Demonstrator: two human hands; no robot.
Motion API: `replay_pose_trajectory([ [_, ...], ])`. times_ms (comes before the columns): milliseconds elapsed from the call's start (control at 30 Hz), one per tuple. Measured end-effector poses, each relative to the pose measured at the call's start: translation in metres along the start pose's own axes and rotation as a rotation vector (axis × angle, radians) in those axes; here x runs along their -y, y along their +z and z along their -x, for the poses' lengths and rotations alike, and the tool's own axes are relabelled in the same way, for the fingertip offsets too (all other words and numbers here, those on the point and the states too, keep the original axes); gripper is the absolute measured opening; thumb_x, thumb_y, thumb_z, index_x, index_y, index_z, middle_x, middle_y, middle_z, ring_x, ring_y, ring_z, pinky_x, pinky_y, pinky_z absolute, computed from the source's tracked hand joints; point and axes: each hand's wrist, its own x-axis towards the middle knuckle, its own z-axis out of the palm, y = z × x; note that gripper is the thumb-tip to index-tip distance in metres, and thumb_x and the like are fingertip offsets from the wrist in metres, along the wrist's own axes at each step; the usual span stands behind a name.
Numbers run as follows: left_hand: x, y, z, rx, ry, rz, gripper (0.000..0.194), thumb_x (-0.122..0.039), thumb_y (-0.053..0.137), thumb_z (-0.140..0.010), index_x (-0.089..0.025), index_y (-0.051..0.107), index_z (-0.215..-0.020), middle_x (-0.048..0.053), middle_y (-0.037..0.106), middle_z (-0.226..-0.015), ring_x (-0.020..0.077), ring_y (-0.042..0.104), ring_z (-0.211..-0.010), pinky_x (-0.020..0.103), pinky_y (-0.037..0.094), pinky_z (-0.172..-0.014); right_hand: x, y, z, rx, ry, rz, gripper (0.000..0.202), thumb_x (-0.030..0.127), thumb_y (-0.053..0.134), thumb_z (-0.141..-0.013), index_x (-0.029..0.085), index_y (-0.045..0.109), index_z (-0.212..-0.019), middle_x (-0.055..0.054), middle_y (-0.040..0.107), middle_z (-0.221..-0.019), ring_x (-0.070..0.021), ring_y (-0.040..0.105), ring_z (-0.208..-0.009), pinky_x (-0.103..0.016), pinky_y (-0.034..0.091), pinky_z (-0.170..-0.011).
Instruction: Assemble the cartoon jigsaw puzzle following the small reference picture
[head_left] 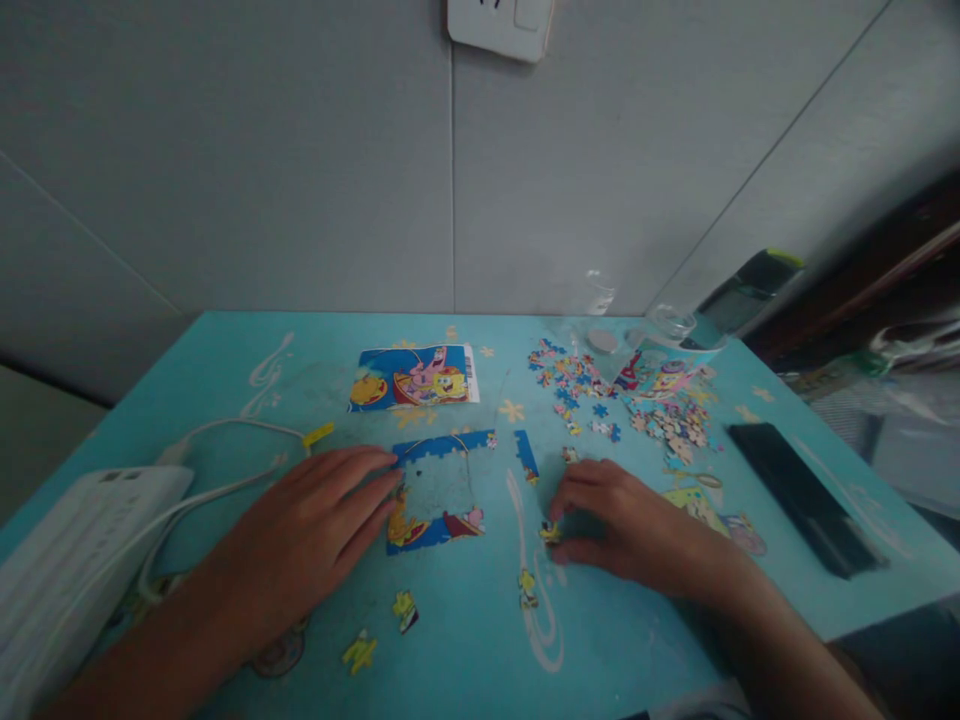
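Observation:
My left hand (330, 510) lies flat with its fingers spread, its fingertips on the left edge of a partly joined puzzle frame (427, 535). Thumb and fingers of my right hand (600, 515) close on a small yellow puzzle piece (550, 532) at the table surface. Right of the frame stands a short blue joined strip (526, 455). Loose yellow pieces (527, 588) lie below my right hand, and others (405, 609) lie below the frame. A printed picture card (412, 378) with cartoon figures is behind the frame.
Heaps of loose pieces (675, 425) lie at the back right, beside a cartoon-printed box (664, 370) and clear containers. A black flat case (806, 500) is at the right. At the left are a white power strip (90, 560) and white cables (240, 421). A wall closes the back.

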Motion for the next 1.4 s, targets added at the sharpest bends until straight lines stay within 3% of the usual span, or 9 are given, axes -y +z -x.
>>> replay_pose_trajectory([
  [100,-0.002,-0.001,0.0,0.002,0.021,0.005,0.034,-0.035,0.043,-0.104,-0.023,0.067,-0.125,0.008,0.065,-0.13,0.0276,0.062,-0.118,0.048,0.049,-0.105,0.001,0.002,-0.002,0.012,-0.001,-0.026,0.014,0.036,0.074,-0.091,0.027,0.07,-0.102,-0.002,0.067,-0.107,-0.021,0.065,-0.104,-0.039,0.05,-0.098],
  [300,-0.006,-0.005,-0.003,-0.03,0.05,-0.007,0.035,-0.032,0.041,-0.105,-0.021,0.069,-0.122,0.008,0.067,-0.126,0.0273,0.063,-0.115,0.047,0.052,-0.1,-0.001,0.003,-0.003,0.017,-0.023,-0.058,0.015,0.032,0.074,-0.091,0.026,0.069,-0.103,-0.002,0.066,-0.104,-0.0208,0.063,-0.105,-0.04,0.049,-0.1],
  [733,-0.018,-0.012,-0.006,-0.024,0.037,-0.006,0.028,-0.02,0.051,-0.1,-0.016,0.067,-0.123,0.011,0.065,-0.127,0.0278,0.06,-0.119,0.05,0.054,-0.102,0.001,0.007,-0.003,0.029,-0.017,-0.092,0.016,0.038,0.071,-0.093,0.029,0.067,-0.105,-0.003,0.067,-0.107,-0.0231,0.062,-0.107,-0.042,0.051,-0.098],
  [1000,-0.02,-0.012,-0.007,-0.028,0.068,-0.025,0.028,-0.016,0.049,-0.099,-0.015,0.069,-0.119,0.012,0.066,-0.123,0.0301,0.061,-0.116,0.053,0.054,-0.1,-0.006,0.01,-0.014,-0.041,-0.085,-0.092,0.005,0.026,0.063,-0.098,0.024,0.067,-0.101,-0.003,0.068,-0.095,-0.0195,0.064,-0.093,-0.04,0.05,-0.091],
  [1233,-0.017,-0.012,-0.007,-0.059,0.121,-0.048,0.03,-0.018,0.044,-0.101,-0.016,0.07,-0.117,0.012,0.066,-0.124,0.0291,0.06,-0.115,0.051,0.053,-0.098,-0.019,0.001,-0.008,-0.21,0.041,-0.068,0.011,0.032,0.06,-0.1,0.023,0.066,-0.099,-0.004,0.068,-0.094,-0.0171,0.062,-0.085,-0.033,0.05,-0.08],
  [1400,-0.019,-0.013,-0.007,-0.038,0.112,-0.019,0.029,-0.021,0.045,-0.103,-0.016,0.068,-0.12,0.01,0.065,-0.124,0.0276,0.059,-0.115,0.05,0.053,-0.099,-0.016,-0.002,-0.008,-0.135,0.025,-0.039,0.015,0.037,0.062,-0.1,0.023,0.068,-0.102,-0.003,0.067,-0.095,-0.0179,0.062,-0.088,-0.034,0.048,-0.084],
])
